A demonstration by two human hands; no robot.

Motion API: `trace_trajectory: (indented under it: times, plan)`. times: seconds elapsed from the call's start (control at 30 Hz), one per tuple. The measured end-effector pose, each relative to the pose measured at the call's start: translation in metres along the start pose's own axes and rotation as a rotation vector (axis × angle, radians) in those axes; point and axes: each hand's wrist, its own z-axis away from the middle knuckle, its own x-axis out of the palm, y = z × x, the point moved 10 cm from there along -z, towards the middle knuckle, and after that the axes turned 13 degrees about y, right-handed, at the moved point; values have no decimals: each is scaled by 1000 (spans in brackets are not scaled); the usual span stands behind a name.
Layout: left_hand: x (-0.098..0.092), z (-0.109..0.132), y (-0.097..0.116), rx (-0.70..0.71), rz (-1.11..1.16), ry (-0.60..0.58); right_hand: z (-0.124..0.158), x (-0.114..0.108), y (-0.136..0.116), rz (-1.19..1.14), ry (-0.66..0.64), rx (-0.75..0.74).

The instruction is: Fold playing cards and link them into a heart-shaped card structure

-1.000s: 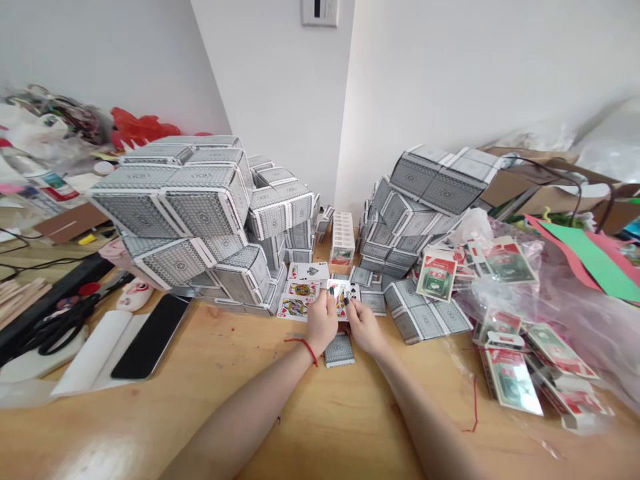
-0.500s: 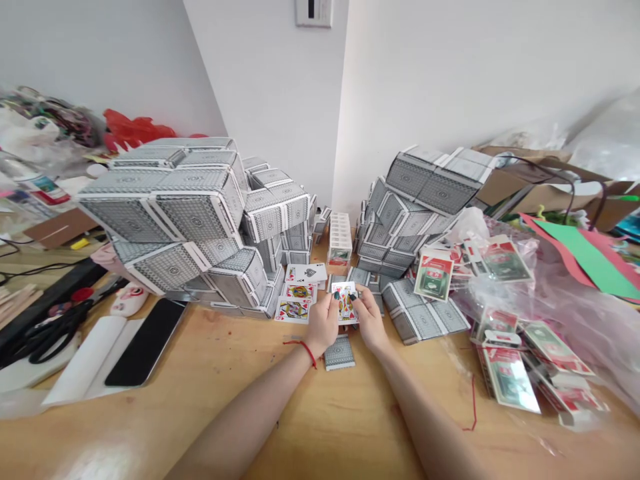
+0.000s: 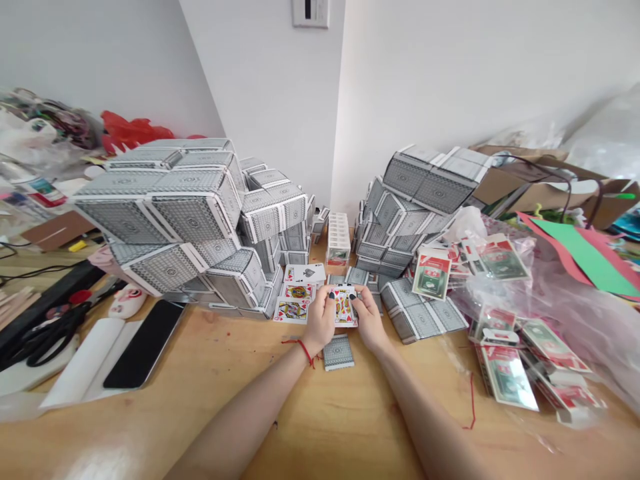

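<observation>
Between both hands is a face-up playing card (image 3: 344, 307), a red-suit king. My left hand (image 3: 320, 320) grips its left edge with the thumb on its face; my right hand (image 3: 370, 317) does the same on the right. Whether more cards lie under it, I cannot tell. Just below, a grey-backed deck (image 3: 339, 352) lies face down on the table. Left of my hands are face-up cards: a queen (image 3: 291, 310), another court card (image 3: 296, 291) and an ace of spades (image 3: 304, 273).
Large stacks of grey card-covered blocks stand at left (image 3: 193, 213) and right (image 3: 433, 187). A row of card boxes (image 3: 339, 240) sits between them. Opened card boxes (image 3: 507, 373) and plastic wrap lie right; a phone (image 3: 145, 343) and scissors (image 3: 60, 333) lie left.
Both hands stay around the card in nearly the same place, and the card sits slightly lower between the thumbs. The whole view has shifted a little.
</observation>
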Motion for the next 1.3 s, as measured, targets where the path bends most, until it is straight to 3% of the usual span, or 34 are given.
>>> trace_trajectory:
  times: [0.4,0.53,0.8,1.1,1.3]
  plan:
    - [-5,-3,8,24,17,40,1,7,11,-223,-59,208]
    - [-3,-2,10,44,-11,-12,4,14,15,-296,-156,313]
    - [-5,0,33,224,-37,-69,6,20,20,-284,-276,374]
    - [-2,-2,29,249,-105,-28,-1,14,13,-311,-207,221]
    - [1,0,24,249,-125,-36,-10,0,5,-82,-121,58]
